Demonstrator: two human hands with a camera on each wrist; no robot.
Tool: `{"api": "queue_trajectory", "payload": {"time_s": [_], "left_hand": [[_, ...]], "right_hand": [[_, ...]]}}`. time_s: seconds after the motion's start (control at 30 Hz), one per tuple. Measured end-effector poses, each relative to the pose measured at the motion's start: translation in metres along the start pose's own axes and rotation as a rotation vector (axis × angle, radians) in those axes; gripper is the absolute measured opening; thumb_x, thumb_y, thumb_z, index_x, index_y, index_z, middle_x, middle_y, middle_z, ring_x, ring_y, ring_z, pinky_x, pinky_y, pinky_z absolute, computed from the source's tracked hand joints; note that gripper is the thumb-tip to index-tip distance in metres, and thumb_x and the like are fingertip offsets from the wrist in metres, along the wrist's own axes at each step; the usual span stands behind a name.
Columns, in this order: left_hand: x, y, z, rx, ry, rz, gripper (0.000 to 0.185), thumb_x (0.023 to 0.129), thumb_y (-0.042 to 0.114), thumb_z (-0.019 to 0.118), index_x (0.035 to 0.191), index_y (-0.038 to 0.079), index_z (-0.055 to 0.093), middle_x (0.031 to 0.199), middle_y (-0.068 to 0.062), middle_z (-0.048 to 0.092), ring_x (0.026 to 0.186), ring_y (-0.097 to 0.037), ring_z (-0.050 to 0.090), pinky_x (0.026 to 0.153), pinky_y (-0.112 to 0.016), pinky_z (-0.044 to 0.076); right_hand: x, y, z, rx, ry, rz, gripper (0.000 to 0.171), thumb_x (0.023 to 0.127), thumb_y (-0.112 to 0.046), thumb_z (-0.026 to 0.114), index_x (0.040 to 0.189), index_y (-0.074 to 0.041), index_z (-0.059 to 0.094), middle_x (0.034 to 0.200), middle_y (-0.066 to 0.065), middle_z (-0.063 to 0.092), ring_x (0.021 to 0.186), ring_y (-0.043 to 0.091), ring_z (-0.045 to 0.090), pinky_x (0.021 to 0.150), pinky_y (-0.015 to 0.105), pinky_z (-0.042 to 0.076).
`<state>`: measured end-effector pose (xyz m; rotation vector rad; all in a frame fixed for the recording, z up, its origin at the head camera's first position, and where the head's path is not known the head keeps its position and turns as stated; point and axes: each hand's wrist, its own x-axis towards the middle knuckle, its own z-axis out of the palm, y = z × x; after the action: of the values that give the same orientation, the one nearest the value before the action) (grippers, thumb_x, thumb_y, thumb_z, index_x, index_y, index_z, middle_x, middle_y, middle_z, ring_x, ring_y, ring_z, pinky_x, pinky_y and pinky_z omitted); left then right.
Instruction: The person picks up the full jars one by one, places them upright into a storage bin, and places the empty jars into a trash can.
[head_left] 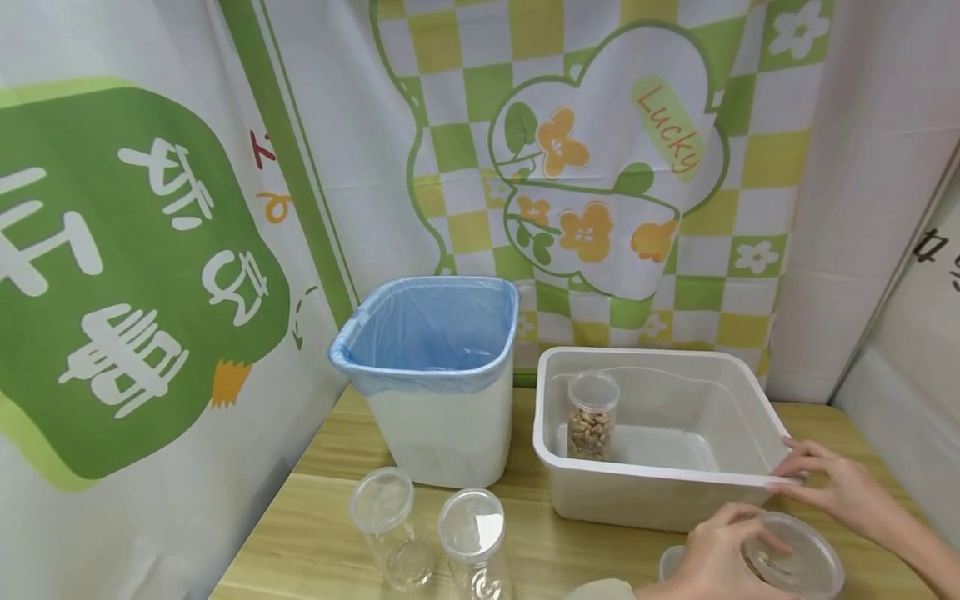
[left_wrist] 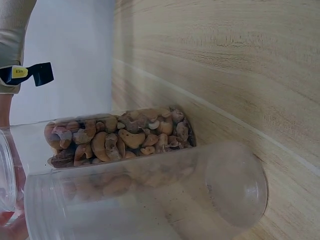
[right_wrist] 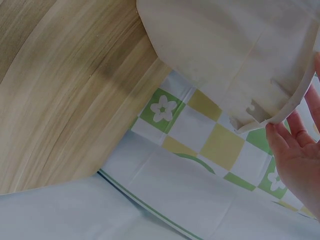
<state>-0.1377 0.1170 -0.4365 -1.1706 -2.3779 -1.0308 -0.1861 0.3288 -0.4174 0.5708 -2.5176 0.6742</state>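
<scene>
right hand (head_left: 836,492), lower right of the head view, rests on the near right corner of the white tub (head_left: 750,392); fingers (right_wrist: 287,145) fairly straight and close together, tips on the rim, thumb position not readable. left hand (head_left: 712,554), bottom edge just left of it, fingers curled over a clear lidded jar (head_left: 795,562) on the wooden surface (head_left: 315,533); grip from above, on the lid.

left wrist view: a clear jar of cashews (left_wrist: 120,135) seen close, a second clear container (left_wrist: 150,195) in front of it; which of these the hand holds cannot be told.

inside the tub, left rear: one upright jar of nuts (head_left: 591,417), lid on. two empty clear jars (head_left: 431,533) side by side at lower centre. white bin (head_left: 435,375) with blue liner stands just left of the tub, behind them. printed green-and-yellow cloth (head_left: 600,167) behind everything.
</scene>
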Motion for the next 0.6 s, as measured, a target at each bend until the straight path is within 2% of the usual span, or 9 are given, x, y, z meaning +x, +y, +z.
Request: {"api": "queue_trajectory", "payload": {"time_s": [0.17, 0.23, 0.3, 0.37, 0.43, 0.6], "left_hand": [[-0.0008, 0.0001, -0.0008, -0.059, -0.003, -0.069, 0.039, 0.060, 0.034, 0.080, 0.093, 0.021, 0.065, 0.117, 0.009, 0.049, 0.104, 0.003, 0.044, 0.074, -0.007, 0.037], [-0.0016, -0.0002, -0.0005, -0.081, -0.008, -0.095, 0.040, 0.059, 0.034, 0.081, 0.093, 0.021, 0.065, 0.118, 0.010, 0.048, 0.104, 0.003, 0.043, 0.073, -0.008, 0.038], [-0.0022, -0.0011, 0.0009, -0.092, -0.004, -0.097, 0.040, 0.059, 0.034, 0.081, 0.094, 0.021, 0.065, 0.119, 0.011, 0.048, 0.104, 0.003, 0.043, 0.073, -0.008, 0.038], [-0.0027, -0.0025, 0.0024, -0.103, 0.004, -0.083, 0.041, 0.059, 0.033, 0.081, 0.094, 0.020, 0.065, 0.119, 0.010, 0.048, 0.105, 0.002, 0.043, 0.073, -0.006, 0.037], [-0.0028, -0.0036, 0.0036, -0.108, 0.013, -0.074, 0.041, 0.059, 0.032, 0.081, 0.095, 0.020, 0.064, 0.119, 0.009, 0.049, 0.106, 0.001, 0.044, 0.073, -0.006, 0.037], [-0.0013, -0.0025, 0.0023, -0.103, -0.014, -0.107, 0.043, 0.060, 0.035, 0.080, 0.097, 0.021, 0.064, 0.120, 0.009, 0.047, 0.106, 0.000, 0.044, 0.072, -0.011, 0.041]], "right_hand": [[-0.0002, 0.0002, 0.0005, -0.008, -0.010, -0.002, 0.024, 0.058, -0.017, 0.080, 0.070, -0.030, 0.063, 0.105, -0.008, 0.056, 0.089, 0.022, 0.055, 0.058, 0.051, 0.047], [-0.0005, 0.0001, 0.0008, -0.007, -0.021, 0.001, 0.023, 0.059, -0.018, 0.079, 0.070, -0.029, 0.063, 0.107, -0.008, 0.055, 0.085, 0.039, 0.053, 0.058, 0.051, 0.047], [-0.0011, 0.0003, 0.0012, -0.002, -0.027, 0.004, 0.022, 0.059, -0.017, 0.079, 0.071, -0.028, 0.063, 0.108, -0.009, 0.054, 0.085, 0.044, 0.051, 0.058, 0.053, 0.046], [-0.0016, 0.0003, 0.0013, 0.006, -0.026, 0.005, 0.022, 0.059, -0.017, 0.079, 0.071, -0.028, 0.063, 0.109, -0.010, 0.053, 0.085, 0.046, 0.050, 0.058, 0.054, 0.046], [-0.0015, 0.0005, 0.0011, -0.009, -0.014, -0.002, 0.023, 0.058, -0.017, 0.080, 0.070, -0.029, 0.063, 0.107, -0.009, 0.054, 0.088, 0.034, 0.054, 0.058, 0.052, 0.046], [-0.0001, -0.0001, 0.0002, -0.013, -0.012, 0.000, 0.023, 0.058, -0.018, 0.080, 0.070, -0.029, 0.063, 0.108, -0.011, 0.054, 0.089, 0.033, 0.054, 0.058, 0.052, 0.046]]}}
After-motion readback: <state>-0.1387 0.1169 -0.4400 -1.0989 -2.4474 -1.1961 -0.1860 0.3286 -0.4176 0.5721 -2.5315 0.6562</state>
